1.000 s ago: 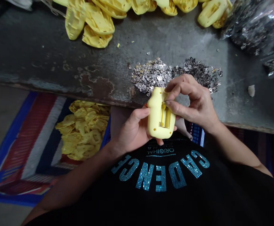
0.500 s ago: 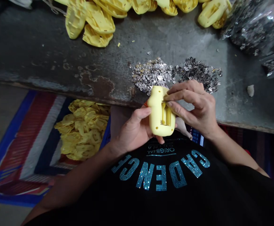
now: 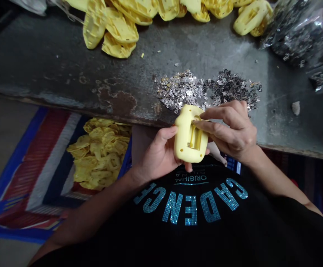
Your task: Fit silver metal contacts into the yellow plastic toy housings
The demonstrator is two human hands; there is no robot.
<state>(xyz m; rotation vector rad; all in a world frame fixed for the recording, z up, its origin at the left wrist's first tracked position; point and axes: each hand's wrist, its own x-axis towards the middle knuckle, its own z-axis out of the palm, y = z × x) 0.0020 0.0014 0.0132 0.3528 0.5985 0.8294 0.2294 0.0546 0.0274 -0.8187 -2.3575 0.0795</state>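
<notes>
Yellow moulded plastic housing (image 3: 183, 144) held over the bench edge: left hand (image 3: 160, 150) closed around it, slot (image 3: 195, 138) upward, steadying it for the right hand (image 3: 232, 129), whose fingertips (image 3: 204, 115) pinch at the slot — any held piece too small to tell. Heap of stamped metal pieces (image 3: 185, 91) lies just beyond, within reach on the scarred bench (image 3: 56, 66).

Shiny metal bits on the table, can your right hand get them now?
Probably yes: the right hand is right beside the metal bits, nothing between, though its fingers are on the yellow plastic casing.
</notes>
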